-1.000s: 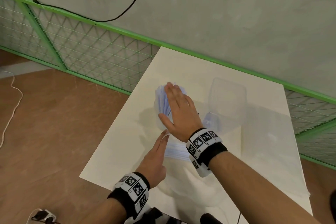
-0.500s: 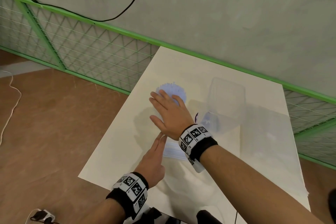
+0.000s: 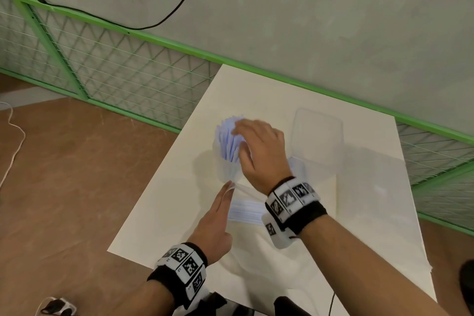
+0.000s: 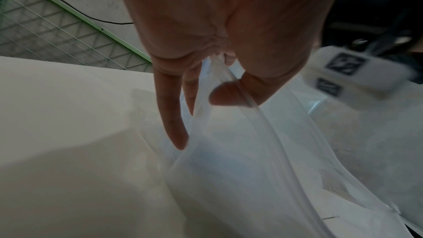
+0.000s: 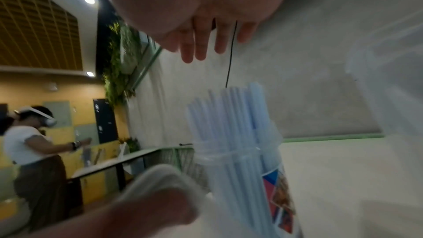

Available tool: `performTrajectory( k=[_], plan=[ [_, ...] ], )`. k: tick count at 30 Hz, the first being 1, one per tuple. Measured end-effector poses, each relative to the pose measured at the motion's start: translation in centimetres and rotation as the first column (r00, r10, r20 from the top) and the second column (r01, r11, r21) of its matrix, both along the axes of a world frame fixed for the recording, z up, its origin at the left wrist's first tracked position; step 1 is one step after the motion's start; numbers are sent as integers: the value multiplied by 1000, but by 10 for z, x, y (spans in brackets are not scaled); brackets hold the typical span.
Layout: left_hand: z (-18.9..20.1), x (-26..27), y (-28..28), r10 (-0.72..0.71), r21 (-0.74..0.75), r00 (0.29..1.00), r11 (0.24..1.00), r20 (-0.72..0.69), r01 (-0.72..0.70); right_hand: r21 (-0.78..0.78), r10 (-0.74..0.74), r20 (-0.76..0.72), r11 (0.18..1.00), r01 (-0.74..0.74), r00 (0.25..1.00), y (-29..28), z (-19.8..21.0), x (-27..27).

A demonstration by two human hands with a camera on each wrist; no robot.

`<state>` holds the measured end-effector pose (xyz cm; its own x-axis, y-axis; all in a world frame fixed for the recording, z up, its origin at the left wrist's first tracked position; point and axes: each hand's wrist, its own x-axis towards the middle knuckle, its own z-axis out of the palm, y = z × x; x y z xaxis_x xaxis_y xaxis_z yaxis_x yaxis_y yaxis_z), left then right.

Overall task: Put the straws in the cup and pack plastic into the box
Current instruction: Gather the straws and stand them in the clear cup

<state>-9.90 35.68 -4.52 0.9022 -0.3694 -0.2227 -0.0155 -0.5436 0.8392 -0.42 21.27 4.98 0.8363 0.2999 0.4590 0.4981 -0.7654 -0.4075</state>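
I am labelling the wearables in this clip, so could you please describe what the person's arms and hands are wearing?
Both forearms are bare, with no sleeves, and neither the left hand nor the right hand is gloved. Each wrist carries a black fabric band topped by a ring of white blocks printed with square black-and-white markers: the left wristband and the right wristband. No rings or watch are visible.

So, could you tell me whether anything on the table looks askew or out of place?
The straws fan out unevenly in the cup instead of standing straight. A loose plastic bag lies outside the box.
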Motion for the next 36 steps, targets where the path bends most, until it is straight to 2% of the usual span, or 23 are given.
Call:
performTrajectory(
  k=[2, 3, 4, 6, 8, 9, 10, 14, 19, 26, 36],
  plan=[
    [0, 1, 1, -10, 13, 1000, 1000, -3, 10, 132, 62, -4, 989, -61, 998, -3, -6, -31],
    [0, 1, 1, -15, 9, 1000, 1000, 5, 15, 121, 87, -40, 989, -82, 995, -4, -12, -49],
    [0, 2, 1, -22, 0, 1000, 1000, 12, 22, 69, 89, -95, 994, -83, 991, -5, -20, -65],
    [0, 2, -2, -40, -11, 999, 999, 2, 40, -100, 41, -336, 992, -79, 941, -10, -41, -88],
    [-1, 2, -5, -57, -30, 998, 998, -13, 57, -311, -83, -567, 943, -120, 819, -18, -69, -100],
    [-1, 1, -8, -70, -36, 998, 997, -9, 69, -398, -146, -619, 906, -148, 772, -22, -81, -103],
    [-2, 1, -14, -97, -34, 995, 995, 0, 97, -448, -194, -632, 881, -149, 750, -29, -92, -107],
    [-1, 1, -21, -111, -42, 994, 993, 2, 111, -530, -284, -576, 844, -85, 767, -35, -120, -102],
    [-2, 2, -22, -93, -20, 996, 995, 11, 93, -608, -331, -553, 788, -99, 765, -37, -144, -101],
    [-3, 0, -20, -62, 2, 998, 998, 23, 62, -566, -330, -491, 824, -8, 806, -28, -154, -99],
    [-3, 4, -18, -32, 14, 999, 999, 44, 31, -658, -358, -485, 750, -63, 798, -27, -154, -92]
  ],
)
